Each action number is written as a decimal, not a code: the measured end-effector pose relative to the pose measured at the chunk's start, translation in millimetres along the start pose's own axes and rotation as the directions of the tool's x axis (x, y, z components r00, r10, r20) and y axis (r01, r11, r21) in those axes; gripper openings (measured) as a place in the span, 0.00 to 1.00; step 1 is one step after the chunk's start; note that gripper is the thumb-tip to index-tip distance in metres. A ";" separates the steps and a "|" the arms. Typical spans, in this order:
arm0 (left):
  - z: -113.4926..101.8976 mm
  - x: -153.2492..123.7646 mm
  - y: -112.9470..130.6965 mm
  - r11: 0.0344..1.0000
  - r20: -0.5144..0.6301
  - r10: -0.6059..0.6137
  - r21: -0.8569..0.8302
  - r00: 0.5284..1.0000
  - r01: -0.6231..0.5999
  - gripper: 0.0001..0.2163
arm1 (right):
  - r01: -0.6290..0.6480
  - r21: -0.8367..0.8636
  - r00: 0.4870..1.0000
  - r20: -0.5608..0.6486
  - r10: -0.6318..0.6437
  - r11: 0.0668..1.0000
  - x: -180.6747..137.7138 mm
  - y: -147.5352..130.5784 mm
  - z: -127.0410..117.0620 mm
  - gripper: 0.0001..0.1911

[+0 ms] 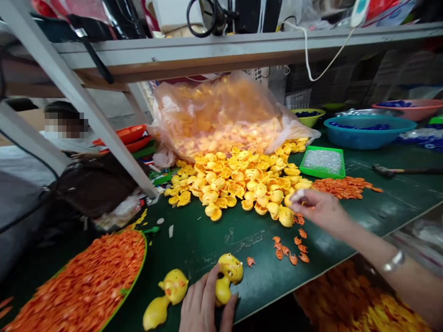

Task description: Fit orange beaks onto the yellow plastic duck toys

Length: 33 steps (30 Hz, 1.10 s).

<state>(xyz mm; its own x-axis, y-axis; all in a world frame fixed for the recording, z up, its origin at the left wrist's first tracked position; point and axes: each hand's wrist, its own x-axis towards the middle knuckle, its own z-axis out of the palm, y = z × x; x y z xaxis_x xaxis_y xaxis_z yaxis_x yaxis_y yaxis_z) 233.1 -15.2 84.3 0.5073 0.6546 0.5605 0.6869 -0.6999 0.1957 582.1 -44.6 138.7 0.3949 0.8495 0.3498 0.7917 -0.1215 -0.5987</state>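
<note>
My left hand (204, 302) is at the front edge of the green table. Its fingers and thumb close around a yellow plastic duck shell (228, 272), which lies on the tabletop. Beside that hand lies another yellow duck piece (175, 286) with an orange bit on its head. My right hand (320, 210), a whitish covering on one fingertip, is raised at the right end of a heap of yellow shell halves (224, 180). Its fingers are pinched together; what they hold, if anything, I cannot make out. Small loose orange pieces (293, 259) lie between the hands.
At left stands a green-rimmed tray (143, 253) heaped with orange pieces. Behind the heap, a clear plastic bag (221, 115) spills shells. A green tray (321, 161) of silvery bits, an orange pile (342, 187) and a blue basin (370, 133) are right. A shelf (221, 50) hangs overhead.
</note>
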 end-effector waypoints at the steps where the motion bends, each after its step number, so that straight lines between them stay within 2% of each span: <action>1: -3.0 -0.8 -0.1 1.000 0.012 -0.002 -0.005 1.000 0.002 0.22 | 0.096 0.081 0.992 0.071 -0.102 0.992 -17.1 -18.2 9.8 0.05; 4: -12.0 -2.7 0.7 0.999 0.030 -0.046 0.019 0.998 0.046 0.24 | 0.246 0.144 0.937 0.217 -0.273 0.958 -61.6 -65.6 39.4 0.07; 7: -18.1 -5.0 1.7 0.999 0.062 -0.044 0.033 0.997 0.042 0.25 | 0.288 0.041 0.916 0.279 -0.288 0.957 -81.8 -94.3 65.7 0.10; 11: -20.1 -11.1 3.1 0.997 0.071 -0.077 0.011 0.994 0.076 0.27 | 0.318 -0.077 0.890 0.367 -0.270 0.945 -80.0 -106.1 84.8 0.10; 14: -17.9 -16.1 4.0 0.990 0.052 -0.133 -0.038 0.990 0.135 0.27 | 0.278 -0.050 0.882 0.409 -0.234 0.959 -77.3 -104.1 85.2 0.10; 20: -10.5 -17.1 7.4 0.982 0.053 -0.166 -0.086 0.985 0.170 0.24 | 0.100 0.146 0.933 0.330 -0.144 0.984 -81.3 -93.2 78.7 0.09; 25: -7.6 -10.7 14.8 0.982 0.066 -0.163 -0.088 0.985 0.168 0.23 | -0.102 0.416 0.953 0.300 -0.030 0.904 -86.4 -100.7 80.5 0.04; 27: -9.2 -7.2 16.9 0.984 0.086 -0.155 -0.076 0.984 0.162 0.24 | -0.085 0.446 0.969 0.245 -0.030 0.891 -89.7 -109.8 82.0 0.04; 29: -11.7 -4.2 17.9 0.990 0.120 -0.117 -0.070 0.986 0.126 0.24 | 0.003 0.444 0.975 0.197 -0.101 0.896 -92.5 -119.4 83.7 0.05; 33: -14.4 -1.7 18.6 0.995 0.139 -0.072 -0.058 0.988 0.081 0.25 | 0.196 0.335 0.941 0.198 -0.273 0.922 -92.9 -131.1 87.3 0.10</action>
<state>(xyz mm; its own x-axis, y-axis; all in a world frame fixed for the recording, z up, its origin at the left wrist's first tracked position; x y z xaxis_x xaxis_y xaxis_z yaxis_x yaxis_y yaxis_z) 237.6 -33.4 98.6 0.5236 0.7367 0.4279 0.6944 -0.6600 0.2867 400.9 -62.8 121.8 0.0636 0.9347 0.3496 0.6511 0.2267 -0.7244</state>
